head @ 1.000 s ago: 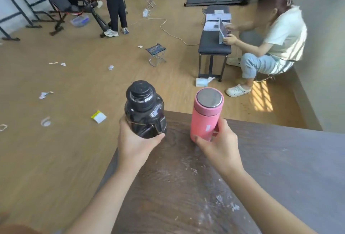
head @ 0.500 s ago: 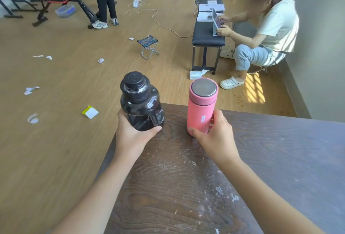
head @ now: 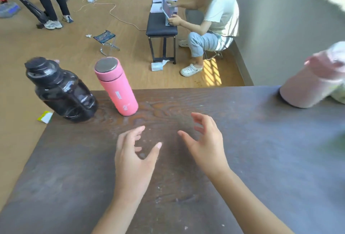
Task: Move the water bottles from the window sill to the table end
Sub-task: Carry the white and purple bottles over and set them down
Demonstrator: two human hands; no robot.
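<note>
A black jug-shaped water bottle (head: 61, 91) stands at the far left corner of the dark wooden table (head: 261, 159). Just to its right stands a pink flask (head: 116, 87) with a steel lid. Both rest upright on the table end, with no hand on them. My left hand (head: 133, 157) and my right hand (head: 204, 140) hover over the tabletop nearer to me, fingers spread and empty. A pale pink bottle (head: 309, 82), blurred, stands at the table's far right edge.
Beyond the table end is a wooden floor with paper scraps (head: 45, 117). A person sits on a low stool beside a black bench (head: 161, 26). A small folding stool (head: 106, 41) stands on the floor. Someone stands at far left. A grey wall (head: 289, 28) is at right.
Both hands have let go of the black bottle and the pink flask and drawn back toward me. The view has swung right, and a pale pink bottle now shows at right.
</note>
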